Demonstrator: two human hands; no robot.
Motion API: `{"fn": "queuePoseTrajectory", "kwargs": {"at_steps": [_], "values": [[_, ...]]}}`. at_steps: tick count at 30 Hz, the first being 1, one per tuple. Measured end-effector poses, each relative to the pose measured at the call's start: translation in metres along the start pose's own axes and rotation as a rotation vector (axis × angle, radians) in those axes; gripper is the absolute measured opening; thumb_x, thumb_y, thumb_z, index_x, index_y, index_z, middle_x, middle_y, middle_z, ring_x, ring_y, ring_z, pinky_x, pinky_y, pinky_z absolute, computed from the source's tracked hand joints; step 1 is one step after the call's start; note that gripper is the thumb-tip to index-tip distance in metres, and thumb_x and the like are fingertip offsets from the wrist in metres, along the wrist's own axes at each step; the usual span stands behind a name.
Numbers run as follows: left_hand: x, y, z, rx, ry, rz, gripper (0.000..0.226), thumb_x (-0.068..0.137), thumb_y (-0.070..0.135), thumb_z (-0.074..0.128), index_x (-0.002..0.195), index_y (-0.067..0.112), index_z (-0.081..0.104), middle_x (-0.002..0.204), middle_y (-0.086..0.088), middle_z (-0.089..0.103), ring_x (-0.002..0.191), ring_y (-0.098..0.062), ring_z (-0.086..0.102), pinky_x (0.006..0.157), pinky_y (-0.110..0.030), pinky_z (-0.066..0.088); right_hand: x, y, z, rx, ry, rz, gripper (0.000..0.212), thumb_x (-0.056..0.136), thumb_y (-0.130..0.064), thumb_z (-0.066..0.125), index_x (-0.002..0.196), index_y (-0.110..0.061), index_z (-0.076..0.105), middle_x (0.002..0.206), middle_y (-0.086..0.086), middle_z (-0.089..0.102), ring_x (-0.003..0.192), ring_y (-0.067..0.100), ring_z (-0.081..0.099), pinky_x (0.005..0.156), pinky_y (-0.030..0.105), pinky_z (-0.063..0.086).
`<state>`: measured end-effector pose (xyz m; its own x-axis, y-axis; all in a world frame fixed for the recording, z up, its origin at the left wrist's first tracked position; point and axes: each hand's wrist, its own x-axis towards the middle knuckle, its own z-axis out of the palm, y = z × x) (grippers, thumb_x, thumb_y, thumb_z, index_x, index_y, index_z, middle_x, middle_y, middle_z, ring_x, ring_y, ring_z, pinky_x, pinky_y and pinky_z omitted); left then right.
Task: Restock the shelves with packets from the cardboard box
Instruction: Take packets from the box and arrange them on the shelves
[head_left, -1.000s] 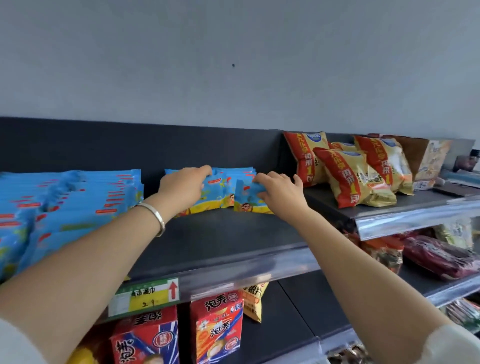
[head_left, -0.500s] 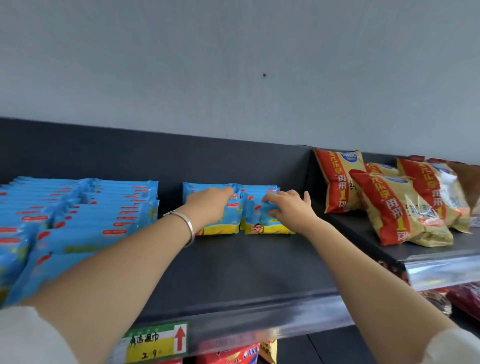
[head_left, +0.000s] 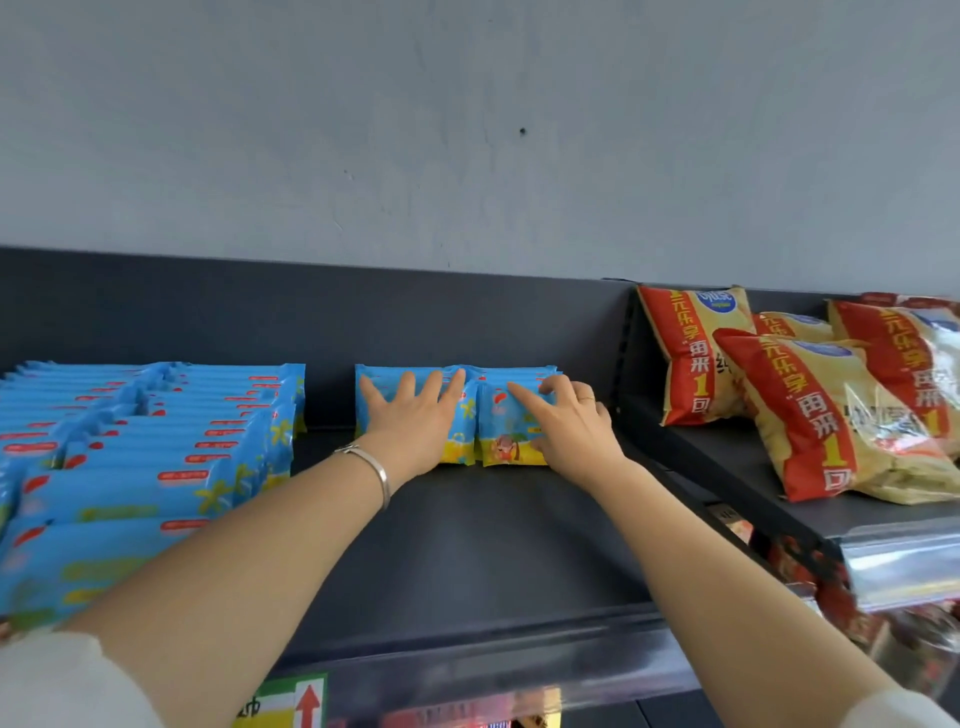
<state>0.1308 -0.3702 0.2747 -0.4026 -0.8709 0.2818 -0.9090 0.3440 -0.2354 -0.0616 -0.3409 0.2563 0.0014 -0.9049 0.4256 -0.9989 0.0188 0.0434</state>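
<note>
Two small stacks of blue packets (head_left: 506, 415) with yellow bottoms stand side by side at the back of the dark top shelf (head_left: 467, 545). My left hand (head_left: 415, 421) lies flat with fingers spread on the front of the left stack. My right hand (head_left: 569, 423) rests on the right stack, index finger stretched across its face and thumb at its lower edge. Neither hand grips a packet. The cardboard box is out of view.
Long rows of the same blue packets (head_left: 145, 457) fill the shelf's left part. Red-and-yellow snack bags (head_left: 810, 405) lie on the neighbouring shelf to the right. A clear price rail (head_left: 467, 675) with a green-yellow tag (head_left: 283, 704) runs along the front edge. Grey wall above.
The view has risen and closed in on the top shelf. Both hands pushed the blue packets back upright, and my left hand opened flat against them.
</note>
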Motion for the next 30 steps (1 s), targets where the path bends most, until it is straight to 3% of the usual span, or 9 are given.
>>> {"fn": "queuePoseTrajectory", "kwargs": {"at_steps": [6,15,20,30], "values": [[0.004,0.000,0.000,-0.049,-0.096,0.004,0.095,0.088,0.047,0.055,0.148,0.024,-0.014,0.156,-0.001,0.001,0.143,-0.032,0.004,0.104,-0.070,0.013,0.008,0.010,0.000,0.081,-0.069,-0.057,0.070,0.091,-0.013,0.052,0.149,-0.034,0.019,0.140,0.006,0.026,0.129,0.034,0.023,0.106,0.045,0.037],[0.002,-0.005,-0.005,-0.063,-0.090,0.023,0.094,0.087,0.053,0.054,0.149,0.026,-0.012,0.158,-0.001,0.002,0.144,-0.030,0.005,0.107,-0.067,0.005,0.003,0.010,-0.001,0.039,-0.026,-0.031,0.072,0.091,-0.022,0.055,0.150,-0.032,0.015,0.142,0.003,0.028,0.133,0.032,0.025,0.108,0.055,0.030],[-0.007,-0.007,-0.008,-0.055,-0.051,0.059,0.091,0.088,0.053,0.052,0.149,0.027,-0.009,0.158,-0.003,0.006,0.145,-0.030,0.004,0.113,-0.058,0.005,-0.007,0.003,-0.008,0.035,-0.016,-0.005,0.072,0.089,-0.026,0.057,0.149,-0.032,0.018,0.145,0.003,0.026,0.134,0.031,0.025,0.105,0.048,0.034],[-0.031,-0.013,-0.010,-0.061,0.033,0.139,0.079,0.088,0.045,0.055,0.149,0.028,0.009,0.150,-0.004,0.023,0.137,-0.029,0.020,0.113,-0.048,0.017,-0.037,-0.019,-0.023,-0.021,0.035,0.075,0.067,0.086,-0.028,0.061,0.145,-0.032,0.029,0.147,0.003,0.027,0.136,0.030,0.025,0.105,0.043,0.033]]}}
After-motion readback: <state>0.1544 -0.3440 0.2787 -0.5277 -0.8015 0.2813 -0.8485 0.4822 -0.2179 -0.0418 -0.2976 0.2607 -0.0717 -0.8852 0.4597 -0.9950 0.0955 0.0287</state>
